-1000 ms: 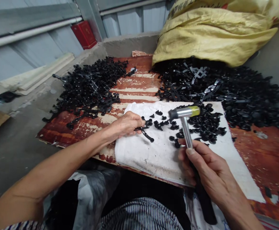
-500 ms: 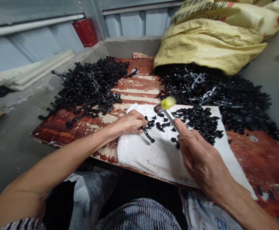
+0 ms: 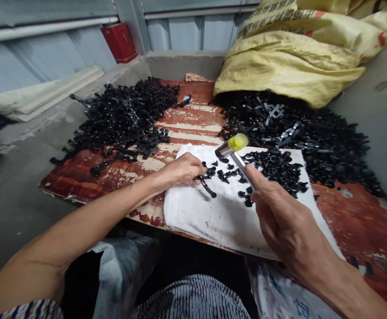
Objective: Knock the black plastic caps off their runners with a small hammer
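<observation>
My left hand (image 3: pixel 188 169) is closed on a black linkage piece (image 3: pixel 208 188) with round ends, low over the white cloth (image 3: pixel 209 223). Part of that piece is hidden by my fingers. In my right hand (image 3: pixel 276 206) is the handle of a small mallet (image 3: pixel 233 148) with a metal head, one yellow face and one dark face. The mallet's head is raised above the cloth, apart from the linkage piece. Loose black caps (image 3: pixel 224 175) lie just right of my left fingers. A larger heap of small black caps (image 3: pixel 276 170) covers the cloth's right part.
A pile of black linkage pieces (image 3: pixel 127 110) lies at the board's left. Another pile (image 3: pixel 326 137) spills from a yellow woven sack (image 3: pixel 289 66) at the back right. The worn red-brown board (image 3: pixel 193 113) meets a low concrete ledge (image 3: pixel 185 64). A red box (image 3: pixel 119 43) stands behind.
My right hand and the mallet have shifted slightly right in the picture; the view has also moved a little. My left hand keeps hold of the black linkage piece.
</observation>
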Demonstrator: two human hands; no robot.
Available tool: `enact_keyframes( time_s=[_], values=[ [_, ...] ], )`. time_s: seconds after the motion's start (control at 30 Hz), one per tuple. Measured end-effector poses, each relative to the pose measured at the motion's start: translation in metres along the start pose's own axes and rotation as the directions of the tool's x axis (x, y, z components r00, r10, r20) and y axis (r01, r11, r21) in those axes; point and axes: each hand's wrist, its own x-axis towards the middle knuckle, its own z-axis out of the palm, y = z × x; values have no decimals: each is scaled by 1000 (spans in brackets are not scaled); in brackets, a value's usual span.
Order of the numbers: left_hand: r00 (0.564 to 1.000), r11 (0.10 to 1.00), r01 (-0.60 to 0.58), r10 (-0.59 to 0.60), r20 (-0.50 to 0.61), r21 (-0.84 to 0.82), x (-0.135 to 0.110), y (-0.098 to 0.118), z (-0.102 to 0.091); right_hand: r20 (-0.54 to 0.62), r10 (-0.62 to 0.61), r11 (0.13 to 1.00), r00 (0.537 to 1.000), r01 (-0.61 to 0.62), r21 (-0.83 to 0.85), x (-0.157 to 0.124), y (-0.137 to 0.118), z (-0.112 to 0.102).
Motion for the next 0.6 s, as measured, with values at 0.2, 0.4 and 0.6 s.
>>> enact_keyframes(
  time_s=[0.2,0.4,0.6],
  values=[
    [1000,999,-11,12,-22,44,-1,-2,2,-40,-14,999,999,12,-49,-2,-1,6],
    [1000,997,27,-27,-12,75,-1,-4,2,-24,-23,998,999,21,-51,1,4,2],
    [1000,991,6,-4,-15,134,-1,-3,3,83,-19,987,996,32,-156,-1,6,8]
  ],
)
